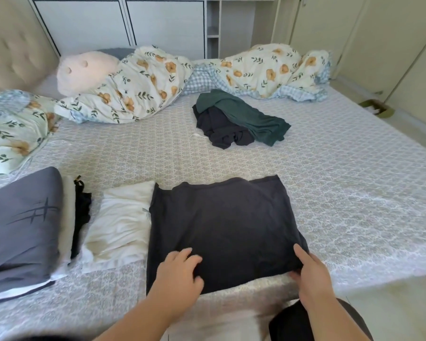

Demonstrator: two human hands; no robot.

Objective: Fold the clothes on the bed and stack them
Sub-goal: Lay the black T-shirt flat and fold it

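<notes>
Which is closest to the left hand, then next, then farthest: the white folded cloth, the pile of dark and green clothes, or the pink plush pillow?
From the left hand, head view:
1. White folded cloth, just to its left.
2. Pile of dark and green clothes, mid-bed, ahead and right.
3. Pink plush pillow, far left by the headboard.

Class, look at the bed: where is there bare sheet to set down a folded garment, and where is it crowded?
Bare sheet lies right of the dark garment, and between it and the unfolded heap. The left is crowded: folded stack and white pillow. The floral quilt fills the far edge.
</notes>
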